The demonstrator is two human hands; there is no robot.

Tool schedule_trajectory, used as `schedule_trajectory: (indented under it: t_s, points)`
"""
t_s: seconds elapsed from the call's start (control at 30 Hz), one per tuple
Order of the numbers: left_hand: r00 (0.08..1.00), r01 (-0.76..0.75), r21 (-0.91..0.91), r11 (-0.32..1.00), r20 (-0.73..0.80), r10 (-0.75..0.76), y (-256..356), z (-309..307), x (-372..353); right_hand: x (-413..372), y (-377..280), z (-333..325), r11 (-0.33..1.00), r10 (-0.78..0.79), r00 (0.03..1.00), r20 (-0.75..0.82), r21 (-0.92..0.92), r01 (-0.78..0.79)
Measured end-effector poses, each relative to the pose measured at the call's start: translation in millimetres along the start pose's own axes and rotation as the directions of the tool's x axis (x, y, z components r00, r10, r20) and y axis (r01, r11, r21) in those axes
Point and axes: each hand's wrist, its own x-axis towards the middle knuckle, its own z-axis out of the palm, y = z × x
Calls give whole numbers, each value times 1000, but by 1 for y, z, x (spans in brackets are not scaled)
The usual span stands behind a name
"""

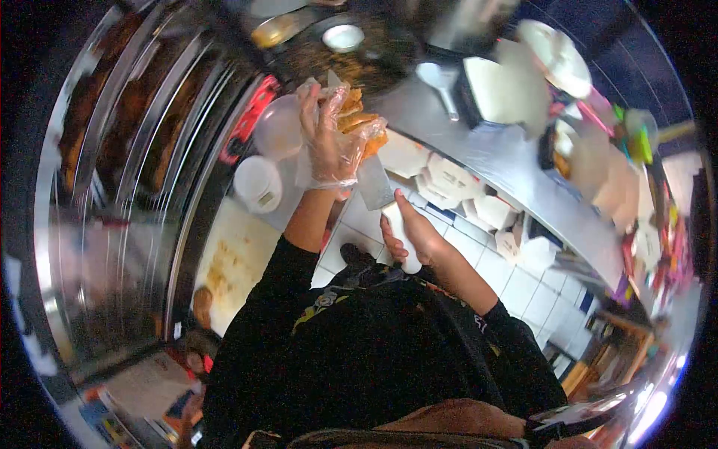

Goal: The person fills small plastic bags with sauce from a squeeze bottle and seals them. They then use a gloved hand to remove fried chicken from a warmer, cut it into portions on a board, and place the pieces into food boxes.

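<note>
My left hand, in a clear plastic glove, holds sliced pieces of golden-brown fried, breaded food; the exact kind cannot be told. My right hand is bare and wrapped round the white handle of a broad-bladed knife. The flat blade reaches up beneath the food, its upper end hidden by the food and glove. Both hands are in front of my body, above the tiled floor.
A stained cutting board lies at left, near a white digital scale and a translucent bowl. Metal racks curve along the left edge. At right runs a steel counter with a white scoop; takeaway boxes sit below.
</note>
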Motion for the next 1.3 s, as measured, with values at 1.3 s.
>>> schedule_trajectory:
  t_s: [1.3]
  points:
    - [602, 472, -206, 857, 786, -142, 358, 518, 53, -275, -21, -347, 948, -279, -56, -959, -284, 144]
